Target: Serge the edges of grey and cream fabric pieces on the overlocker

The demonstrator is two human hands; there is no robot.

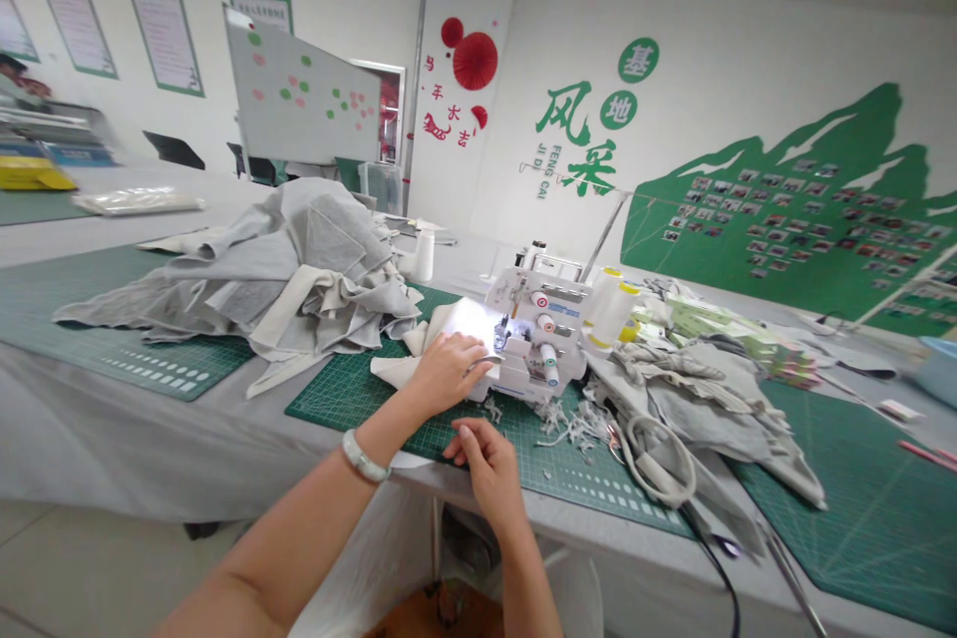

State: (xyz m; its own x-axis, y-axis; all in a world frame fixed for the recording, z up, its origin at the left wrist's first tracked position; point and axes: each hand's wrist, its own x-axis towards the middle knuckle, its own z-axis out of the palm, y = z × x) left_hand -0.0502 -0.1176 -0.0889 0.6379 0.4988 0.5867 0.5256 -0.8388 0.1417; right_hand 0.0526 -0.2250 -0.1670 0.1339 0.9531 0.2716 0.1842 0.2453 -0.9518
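A pale fabric piece (462, 319) lies at the lit needle area of a white overlock sewing machine (564, 319). My left hand (449, 371), with a bracelet (365, 459) on its wrist, is over this piece. Its fingers and thumb close on the fabric's near edge, left of the presser foot (502, 331). Lower down, by the table's front edge, my right hand (484, 459) is curled, thumb against the fingers. Whether anything is inside it is hidden. Grey fabric trimmings (579, 424) lie in front of the machine on a green cutting mat (336, 399).
A large heap of grey fabric pieces (314, 239) stands at left. More grey fabric (695, 389) lies to the machine's right, near thread cones (614, 309). Scissors (614, 444) rest beside the trimmings. Another person (19, 85) is at the far left.
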